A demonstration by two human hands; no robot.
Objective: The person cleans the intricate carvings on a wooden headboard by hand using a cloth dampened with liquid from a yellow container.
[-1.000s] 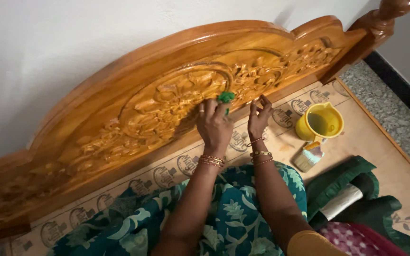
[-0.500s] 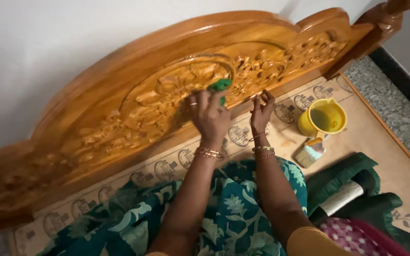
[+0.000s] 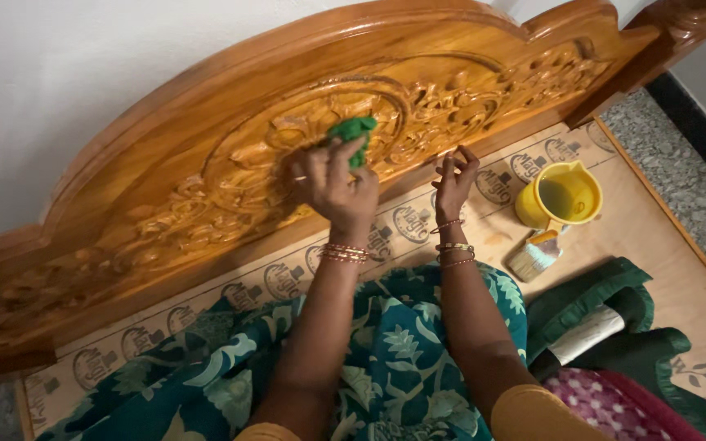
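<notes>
Both hands meet the carved golden-brown wooden headboard: left hand pinches a crumpled green cloth at its 1 o'clock; right hand rests open-fingered.

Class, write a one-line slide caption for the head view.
Left hand presses a green cloth on a carved wooden headboard; right hand touches it.

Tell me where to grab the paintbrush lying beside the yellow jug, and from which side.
Grip the brush by its pale handle end, which points up toward the yellow jug; the bristles fan out at the lower left end. It lies flat on the board, so coming from above, fingers across the handle, looks best. The right hand is the nearer one; the left hand holds a green cloth.
</notes>
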